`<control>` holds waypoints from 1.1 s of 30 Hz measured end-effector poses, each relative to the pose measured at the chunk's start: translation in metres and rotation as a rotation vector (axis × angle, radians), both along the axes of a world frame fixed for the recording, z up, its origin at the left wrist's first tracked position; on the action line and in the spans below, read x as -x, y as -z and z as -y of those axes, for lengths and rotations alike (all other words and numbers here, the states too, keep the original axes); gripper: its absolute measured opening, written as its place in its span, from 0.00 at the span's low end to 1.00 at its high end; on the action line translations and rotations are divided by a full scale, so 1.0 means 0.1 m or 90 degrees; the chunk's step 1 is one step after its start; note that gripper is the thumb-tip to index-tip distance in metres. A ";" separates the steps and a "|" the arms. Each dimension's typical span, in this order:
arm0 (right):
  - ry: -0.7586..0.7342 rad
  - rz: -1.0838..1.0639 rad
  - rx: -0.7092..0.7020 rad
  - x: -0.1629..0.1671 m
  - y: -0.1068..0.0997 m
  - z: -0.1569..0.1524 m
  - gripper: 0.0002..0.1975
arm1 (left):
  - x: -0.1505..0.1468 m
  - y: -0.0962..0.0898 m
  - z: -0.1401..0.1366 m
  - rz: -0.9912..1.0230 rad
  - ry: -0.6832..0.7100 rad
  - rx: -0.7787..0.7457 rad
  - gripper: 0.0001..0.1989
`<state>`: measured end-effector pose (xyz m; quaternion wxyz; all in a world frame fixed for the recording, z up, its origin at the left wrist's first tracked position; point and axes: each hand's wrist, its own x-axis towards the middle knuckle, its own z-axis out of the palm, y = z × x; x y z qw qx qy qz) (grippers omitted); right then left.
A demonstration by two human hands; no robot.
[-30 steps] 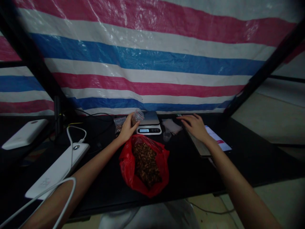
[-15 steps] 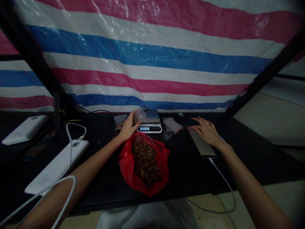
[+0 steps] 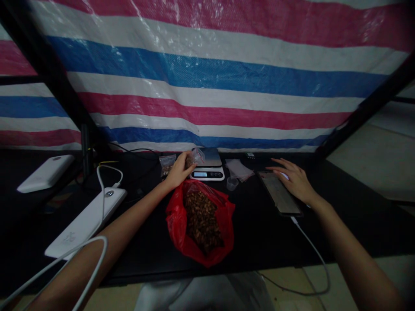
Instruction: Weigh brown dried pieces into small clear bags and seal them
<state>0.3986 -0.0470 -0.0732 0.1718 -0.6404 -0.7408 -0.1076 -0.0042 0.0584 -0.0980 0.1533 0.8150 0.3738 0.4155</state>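
My left hand is closed on a small clear zip bag with brown pieces in it, at the left edge of a digital kitchen scale. Another filled zip bag lies just left of that hand. Nearer to me stands an open red plastic bag, full of small brown pieces whose kind I cannot make out. Over the far end of a phone, my right hand is open with its fingers spread; whether it touches the phone is unclear.
Right of the scale lie flat clear bags and a small clear cup. White power banks with looping cables occupy the left side. A white cable runs from the phone over the table's front edge. Striped sheeting hangs behind.
The whole view has shifted a little, so things appear farther right. My left hand still holds the zip bag, and my right hand stays spread over the phone.
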 end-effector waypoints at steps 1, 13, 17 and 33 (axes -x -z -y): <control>-0.011 -0.017 -0.006 -0.03 -0.03 0.01 0.20 | -0.01 -0.02 -0.04 -0.013 0.007 -0.012 0.18; -0.072 -0.177 -0.009 0.03 -0.22 0.18 0.17 | -0.56 -0.36 -0.62 -0.370 0.092 -0.062 0.19; -0.093 -0.225 0.013 0.04 -0.35 0.25 0.17 | -0.62 -0.29 -0.58 -0.435 0.060 -0.004 0.28; 0.013 0.008 0.059 0.05 -0.01 0.05 0.19 | 0.56 -0.22 0.09 0.025 -0.205 -0.296 0.04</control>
